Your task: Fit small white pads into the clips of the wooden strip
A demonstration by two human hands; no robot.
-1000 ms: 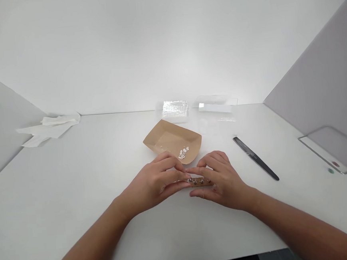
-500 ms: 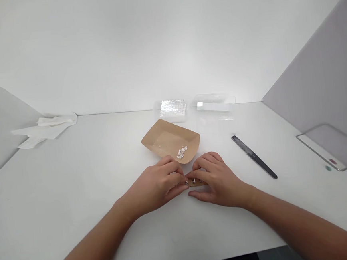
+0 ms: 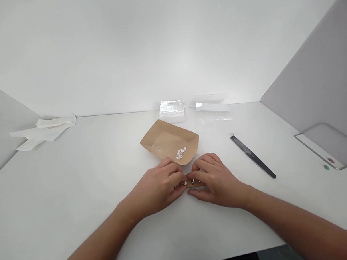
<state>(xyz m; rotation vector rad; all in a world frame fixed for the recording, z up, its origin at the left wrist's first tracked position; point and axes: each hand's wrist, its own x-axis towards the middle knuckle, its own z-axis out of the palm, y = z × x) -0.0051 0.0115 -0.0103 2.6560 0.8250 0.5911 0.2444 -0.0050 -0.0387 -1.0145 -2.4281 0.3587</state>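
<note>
Brown strip (image 3: 190,185) bearing small metal pieces (image 3: 192,181) lies between 2 hands, long axis side to side, just short of kraft-paper tray's (image 3: 192,145) near corner. Left hand (image 3: 154,189) pinches strip's left part; right hand (image 3: 219,182) straddles right part, cannot tell if gripping.

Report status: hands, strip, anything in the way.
Left hand, right hand: both at brown strip. Strip partly hidden, silvery pieces showing. Cardboard tray with white bits just beyond, seemingly not blocking.
</note>
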